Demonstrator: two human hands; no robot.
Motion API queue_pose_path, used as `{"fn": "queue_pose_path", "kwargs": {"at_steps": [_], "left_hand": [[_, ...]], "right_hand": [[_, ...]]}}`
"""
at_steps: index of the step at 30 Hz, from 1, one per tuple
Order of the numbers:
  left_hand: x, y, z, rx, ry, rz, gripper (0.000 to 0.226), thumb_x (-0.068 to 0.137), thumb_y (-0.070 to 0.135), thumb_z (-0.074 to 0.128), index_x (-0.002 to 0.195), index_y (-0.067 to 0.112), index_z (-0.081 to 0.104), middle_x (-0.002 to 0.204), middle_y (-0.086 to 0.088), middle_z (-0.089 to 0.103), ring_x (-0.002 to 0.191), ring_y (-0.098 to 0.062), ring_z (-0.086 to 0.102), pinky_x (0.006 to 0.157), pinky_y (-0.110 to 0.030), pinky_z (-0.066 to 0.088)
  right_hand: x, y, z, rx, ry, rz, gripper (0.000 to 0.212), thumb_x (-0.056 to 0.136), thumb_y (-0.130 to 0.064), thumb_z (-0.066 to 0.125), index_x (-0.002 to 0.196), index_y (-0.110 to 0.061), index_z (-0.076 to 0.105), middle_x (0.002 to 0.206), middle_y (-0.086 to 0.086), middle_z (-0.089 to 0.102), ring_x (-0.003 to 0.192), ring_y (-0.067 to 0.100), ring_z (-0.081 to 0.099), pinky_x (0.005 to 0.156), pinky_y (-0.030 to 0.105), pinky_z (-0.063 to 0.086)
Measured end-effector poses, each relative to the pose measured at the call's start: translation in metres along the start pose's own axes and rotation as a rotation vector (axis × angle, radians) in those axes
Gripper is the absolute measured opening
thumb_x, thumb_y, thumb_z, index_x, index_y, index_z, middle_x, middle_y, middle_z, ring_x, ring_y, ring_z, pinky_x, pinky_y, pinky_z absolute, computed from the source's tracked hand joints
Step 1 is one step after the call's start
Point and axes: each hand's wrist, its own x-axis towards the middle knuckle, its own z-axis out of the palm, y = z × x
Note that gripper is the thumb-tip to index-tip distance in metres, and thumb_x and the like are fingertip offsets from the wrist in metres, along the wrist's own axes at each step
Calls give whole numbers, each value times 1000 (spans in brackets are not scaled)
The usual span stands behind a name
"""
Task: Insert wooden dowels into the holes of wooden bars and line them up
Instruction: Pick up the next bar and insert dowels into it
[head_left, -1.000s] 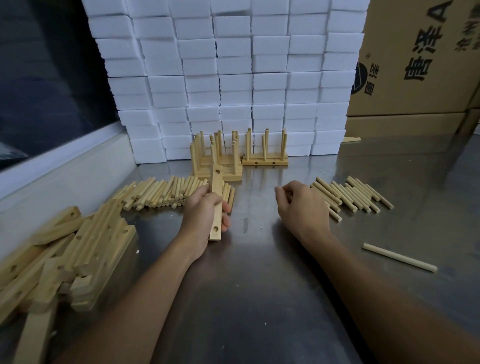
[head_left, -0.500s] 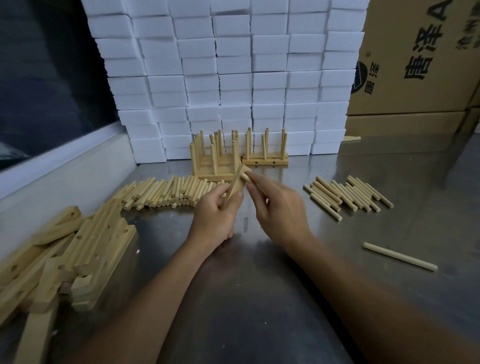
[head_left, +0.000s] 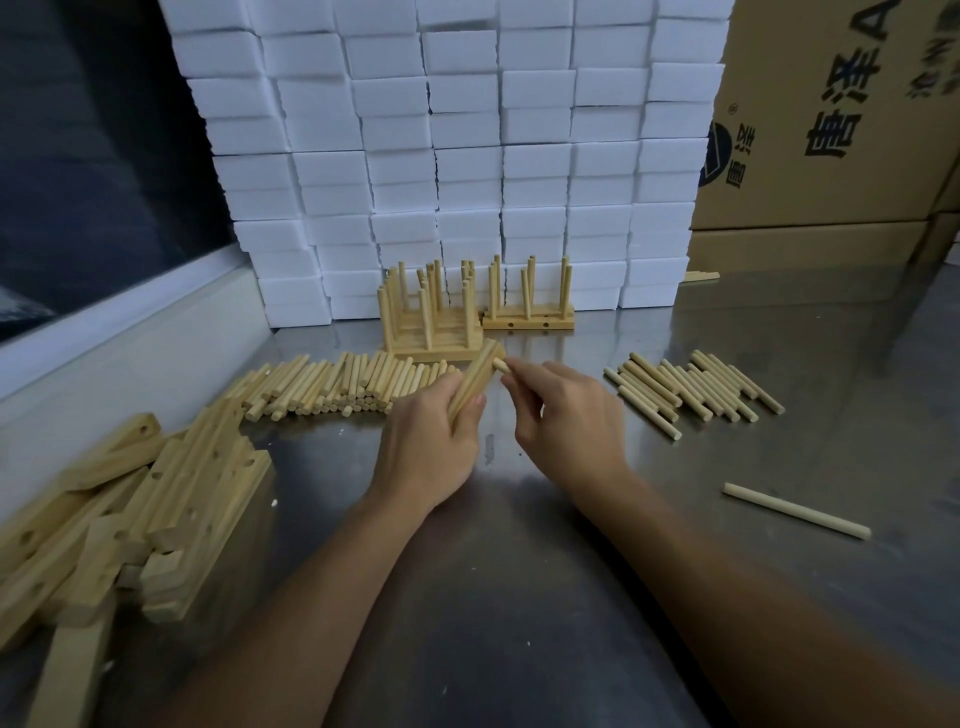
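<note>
Left hand (head_left: 431, 447) grips bar (head_left: 475, 382), right hand (head_left: 563, 415) pinches dowel (head_left: 500, 364) at its end; hole seemingly hidden, so misalignment could jam it.

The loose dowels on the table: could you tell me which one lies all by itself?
The long dowel at the right front of the table, nearer than the right-hand dowel pile. It touches nothing else; all other loose dowels lie in piles.

The cardboard box (head_left: 831, 114) bears black print "唐泽" and a large "A".
</note>
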Motion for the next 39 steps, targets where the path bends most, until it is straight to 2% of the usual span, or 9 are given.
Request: {"fn": "queue_pose_path", "kwargs": {"at_steps": [7, 12, 16, 19, 22, 25, 31, 34, 39], "left_hand": [[-3, 3, -3, 148, -7, 120, 17, 94, 15, 61, 81, 7, 55, 68, 0, 50, 60, -19, 47, 54, -32, 37], [-4, 5, -4, 180, 12, 144, 17, 93, 14, 61, 80, 9, 53, 69, 0, 50, 59, -21, 46, 53, -32, 35], [-3, 6, -4, 122, -7, 121, 18, 93, 13, 59, 77, 8, 53, 64, 2, 46, 56, -19, 44, 50, -33, 36], [-1, 3, -3, 35, -59, 42, 20, 93, 14, 55, 74, 8, 52, 61, -1, 45, 55, -21, 46, 51, -38, 38], [0, 1, -3, -78, -88, -66, 22, 93, 17, 51, 76, 4, 55, 63, -11, 52, 57, -26, 49, 53, -41, 40], [3, 0, -5, -191, -92, -208, 25, 96, 19, 50, 83, 1, 62, 72, -19, 60, 58, -33, 54, 57, -48, 46], [5, 3, -5, -219, -142, -308, 24, 97, 19, 51, 85, 5, 66, 76, -13, 65, 52, -15, 52, 53, -41, 45], [10, 6, -5, -446, -200, -490, 21, 99, 15, 50, 90, 9, 68, 75, -9, 68, 46, -19, 56, 42, -29, 43], [10, 19, 0, -820, -325, -641, 24, 101, 14, 46, 97, -5, 61, 69, -15, 68, 43, -27, 57, 39, -28, 46]], "right_hand": [[-2, 2, 3, -48, -98, 22, 23, 101, -31, 54, 106, -17, 71, 79, 0, 66, 62, 20, 57, 52, 32, 43], [-2, 3, 6, -21, -133, 95, 33, 104, -37, 44, 97, -14, 67, 67, 0, 60, 57, 22, 55, 51, 31, 39], [-1, 2, 4, 154, -70, 117, 23, 101, -30, 55, 101, -10, 66, 60, -3, 58, 51, 17, 55, 51, 36, 48], [1, 4, 1, 324, -3, 166, 14, 94, -23, 67, 94, -9, 65, 58, -8, 56, 49, 11, 54, 48, 24, 46], [2, 5, 0, 353, 24, 144, 7, 88, -10, 71, 95, -8, 72, 76, -4, 65, 59, 2, 57, 57, 14, 48], [3, 4, 3, 329, 33, 139, 14, 86, -3, 72, 99, -7, 75, 89, 2, 64, 71, 7, 60, 69, 14, 51], [6, 5, 1, 487, 12, 359, 18, 85, -23, 78, 93, -8, 73, 78, -1, 71, 71, 10, 69, 68, 33, 61], [10, 1, -1, 642, 67, 501, 16, 81, -20, 82, 90, -10, 72, 73, -1, 71, 67, 12, 70, 67, 36, 62], [16, -3, -1, 837, 152, 582, 8, 82, -10, 79, 87, -13, 74, 79, -1, 74, 76, 13, 72, 73, 30, 61]]}}
